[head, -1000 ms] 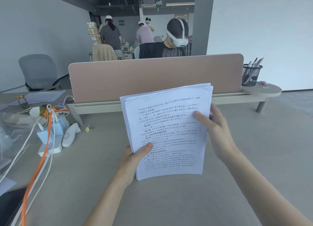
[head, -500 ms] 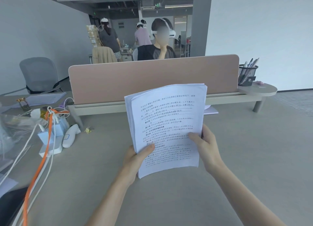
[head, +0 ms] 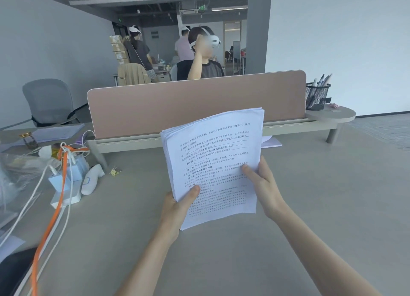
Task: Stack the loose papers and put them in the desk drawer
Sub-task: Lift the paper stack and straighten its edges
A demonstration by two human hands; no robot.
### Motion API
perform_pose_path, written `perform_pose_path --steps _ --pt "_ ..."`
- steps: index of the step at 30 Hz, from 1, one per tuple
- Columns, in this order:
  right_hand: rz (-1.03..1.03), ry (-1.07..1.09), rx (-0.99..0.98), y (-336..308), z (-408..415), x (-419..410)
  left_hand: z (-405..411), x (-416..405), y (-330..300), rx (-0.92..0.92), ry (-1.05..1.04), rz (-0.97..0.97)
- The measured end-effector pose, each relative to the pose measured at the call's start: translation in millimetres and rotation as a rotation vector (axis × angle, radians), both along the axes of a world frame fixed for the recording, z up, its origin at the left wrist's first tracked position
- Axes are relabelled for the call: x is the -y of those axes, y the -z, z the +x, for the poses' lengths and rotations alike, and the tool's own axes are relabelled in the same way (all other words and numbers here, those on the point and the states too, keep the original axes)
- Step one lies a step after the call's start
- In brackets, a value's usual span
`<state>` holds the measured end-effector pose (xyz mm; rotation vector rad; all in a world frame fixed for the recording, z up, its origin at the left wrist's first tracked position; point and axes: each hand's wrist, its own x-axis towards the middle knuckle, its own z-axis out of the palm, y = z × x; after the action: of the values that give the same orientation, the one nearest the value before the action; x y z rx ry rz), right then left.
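A thick stack of printed white papers (head: 213, 153) stands nearly upright above the grey desk (head: 310, 196), its sheets slightly fanned at the top and left edges. My left hand (head: 179, 204) grips its lower left edge, thumb on the front page. My right hand (head: 264, 184) holds the right edge, thumb across the text. Another white sheet (head: 271, 142) lies flat on the desk behind the stack, by the partition. No drawer is in view.
A pink partition (head: 195, 105) runs across the desk's far side, with a mesh pen cup (head: 317, 96) on a shelf at its right end. Cables, a charger block (head: 66, 178), a white handheld device (head: 92, 179) and a binder clip (head: 115, 171) clutter the left. A person sits behind the partition.
My right hand has slid down the stack's right edge from near the top to the middle. The stack has tilted a little and sits slightly lower.
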<state>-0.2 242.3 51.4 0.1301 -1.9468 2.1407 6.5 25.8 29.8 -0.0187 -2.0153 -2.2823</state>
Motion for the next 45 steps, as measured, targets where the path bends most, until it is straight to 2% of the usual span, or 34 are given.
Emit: perform_pose_path --steps 5,11,16,21,26,30,35,45 --pt "0.069 0.027 0.018 16.3 -4.0 0.9 -0.8 -3.8 1.5 -0.009 -0.014 -0.057" --pt "0.138 0.071 -0.058 7.7 -4.7 4.7 -8.3 -1.5 -3.0 -0.037 -0.045 -0.048" --pt "0.240 0.072 -0.001 19.4 -1.6 7.7 -8.5 -3.2 9.1 0.012 -0.056 -0.091" --pt "0.228 0.134 0.038 34.1 -6.6 5.5 -16.5 -5.5 15.4 0.004 -0.042 -0.107" --pt "0.218 0.161 0.063 42.7 -15.0 3.9 -27.5 -7.5 17.3 0.084 -0.085 -0.128" --pt "0.280 0.221 0.076 32.0 -12.0 -6.3 -30.3 -9.6 10.6 0.220 0.004 -0.094" --pt "0.293 0.229 0.171 22.6 17.0 -32.6 -7.3 -24.5 -1.5 0.275 0.189 -0.124" --pt "0.161 0.346 0.309 28.1 132.2 -95.3 87.3 -99.5 -2.0 0.291 0.233 -0.032"
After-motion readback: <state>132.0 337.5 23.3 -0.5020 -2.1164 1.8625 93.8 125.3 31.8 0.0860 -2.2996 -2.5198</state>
